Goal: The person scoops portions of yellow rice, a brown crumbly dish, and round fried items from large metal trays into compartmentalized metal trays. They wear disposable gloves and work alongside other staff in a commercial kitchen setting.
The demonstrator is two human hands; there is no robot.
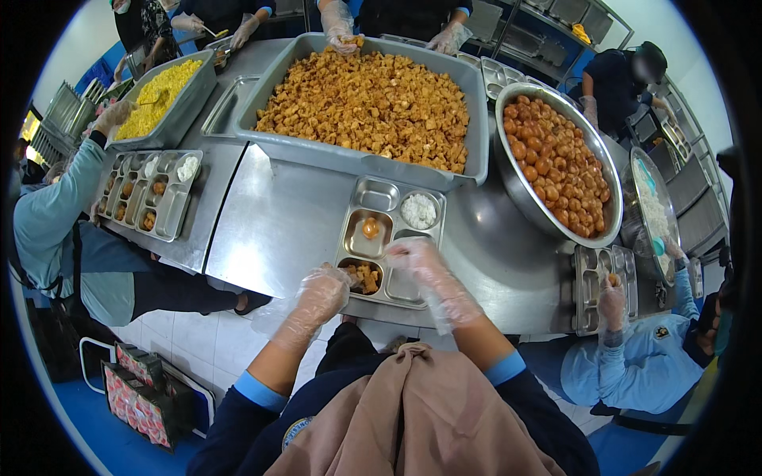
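Note:
A steel compartment tray [394, 191] lies before me at the table's edge. White rice [419, 211] fills its upper right compartment, and one brown egg [370, 228] sits in the middle left one. Fried brown cubes [365, 278] are in the lower left compartment. My left hand [324, 291], in a clear plastic glove, is at that compartment's left rim, its fingertips by the cubes; its grip is hidden. Blurred, my gloved right hand [419, 265] hovers over the tray's right side with fingers drawn together, and whether they hold anything is unclear.
Beyond the tray stands a large grey tub [363, 153] of fried cubes. A steel bowl [556, 235] of brown eggs is to its right. Leftward are stacked trays [172, 205] and a tub of yellow food [161, 95]. Co-workers' gloved hands [340, 35] work around the steel table [268, 208].

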